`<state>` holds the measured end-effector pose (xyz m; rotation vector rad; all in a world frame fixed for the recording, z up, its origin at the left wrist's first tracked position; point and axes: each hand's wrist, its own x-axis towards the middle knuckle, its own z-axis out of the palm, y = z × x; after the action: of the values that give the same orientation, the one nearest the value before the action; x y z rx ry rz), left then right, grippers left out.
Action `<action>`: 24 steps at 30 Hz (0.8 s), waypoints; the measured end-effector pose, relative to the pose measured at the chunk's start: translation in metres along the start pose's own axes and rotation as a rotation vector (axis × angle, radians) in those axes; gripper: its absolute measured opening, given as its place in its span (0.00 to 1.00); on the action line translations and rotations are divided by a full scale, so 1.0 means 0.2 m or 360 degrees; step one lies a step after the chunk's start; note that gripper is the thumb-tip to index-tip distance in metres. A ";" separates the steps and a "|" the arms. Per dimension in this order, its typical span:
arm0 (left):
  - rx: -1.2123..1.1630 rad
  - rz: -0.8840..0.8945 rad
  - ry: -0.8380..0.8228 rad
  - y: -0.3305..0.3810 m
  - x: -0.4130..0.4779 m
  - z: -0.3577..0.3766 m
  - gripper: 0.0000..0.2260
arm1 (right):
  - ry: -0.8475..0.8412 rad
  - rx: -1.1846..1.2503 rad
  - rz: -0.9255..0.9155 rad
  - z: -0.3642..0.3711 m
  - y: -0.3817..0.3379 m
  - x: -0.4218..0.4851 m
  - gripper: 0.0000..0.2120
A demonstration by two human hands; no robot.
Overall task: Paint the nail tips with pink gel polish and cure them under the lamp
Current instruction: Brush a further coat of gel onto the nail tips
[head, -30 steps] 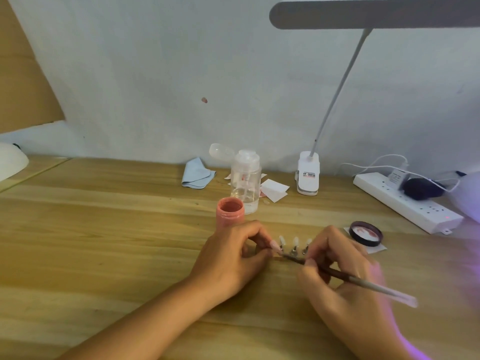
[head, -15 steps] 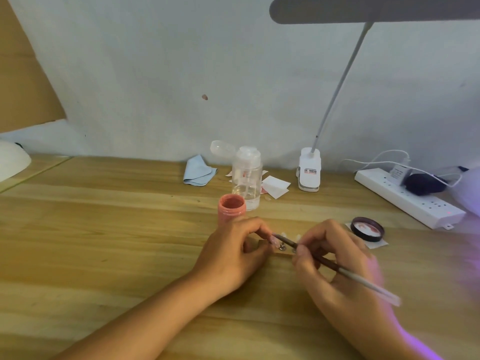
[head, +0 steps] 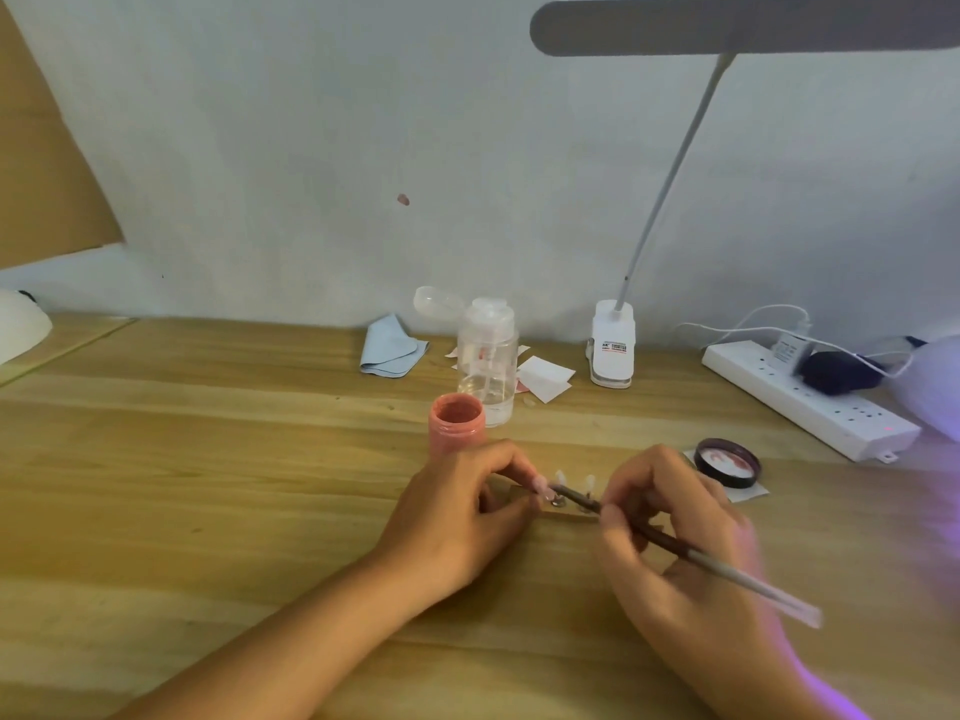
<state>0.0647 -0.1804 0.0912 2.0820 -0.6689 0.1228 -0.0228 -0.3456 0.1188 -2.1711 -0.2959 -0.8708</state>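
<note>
Since half a second ago the right hand [head: 680, 543] has slid a little toward the near edge of the counter [head: 208, 459], and the brush [head: 675, 545] it pinches now lies lower, so two pale nail tips [head: 560, 478] show above its shaft. The bristle end sits at the foot of the leftmost visible tip. The left hand [head: 457, 517], fingers curled, grips the left end of the small wooden holder [head: 571, 516] that carries the tips, around the middle of the counter.

The counter is light wood with long grain, backed by a plain pale wall [head: 311, 148] with one small pink smear. A brown panel [head: 41, 148] leans at the far left corner above a white dome [head: 21, 327].

Just behind the left hand stands an open pink jar [head: 456, 423], and behind that a clear pump bottle [head: 487, 366] with its cap flipped up. Along the far edge lie a blue cloth [head: 392, 350], some white paper squares [head: 545, 376] and the clamp base [head: 613, 345] of a white gooseneck lamp; its label carries red and dark print too small to read. A dark-rimmed lid [head: 727, 462] rests on paper right of the hands. Toward the right edge, a white power strip [head: 805, 397] shows a red light, with a violet glow beside it.
</note>
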 end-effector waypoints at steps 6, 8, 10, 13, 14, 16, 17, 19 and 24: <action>-0.0002 0.0009 -0.0017 0.01 0.01 0.00 0.06 | 0.0011 -0.0009 0.0021 -0.01 0.01 -0.01 0.03; -0.0021 0.0002 -0.0018 0.01 0.00 0.00 0.05 | 0.0002 -0.0001 -0.0015 0.00 0.00 -0.01 0.03; -0.0027 -0.0003 -0.0020 0.01 0.00 0.00 0.04 | -0.0035 -0.0119 -0.0131 0.01 0.00 -0.01 0.05; 0.0011 0.0012 -0.0021 0.02 0.00 0.00 0.05 | -0.0016 -0.0147 -0.0117 0.01 0.01 -0.01 0.03; 0.0022 0.0011 -0.0022 0.02 0.00 0.00 0.05 | 0.0009 -0.0107 -0.0068 0.00 0.01 -0.02 0.02; 0.0028 0.0008 -0.0010 0.01 0.00 0.00 0.05 | 0.0026 -0.0034 -0.0037 -0.01 0.01 -0.01 0.02; 0.0032 0.0003 -0.0003 0.01 0.00 0.00 0.04 | 0.0015 -0.0051 -0.0070 0.00 0.01 -0.01 0.02; 0.0043 -0.0001 -0.0002 0.01 0.00 0.00 0.04 | -0.0027 -0.0144 -0.0142 0.02 0.00 -0.01 0.04; 0.0012 0.0022 -0.0008 0.01 0.00 0.00 0.07 | 0.0029 0.0018 0.0025 -0.01 0.01 -0.01 0.03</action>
<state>0.0645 -0.1807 0.0925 2.0856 -0.6868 0.1281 -0.0247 -0.3482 0.1174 -2.1510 -0.2739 -0.8778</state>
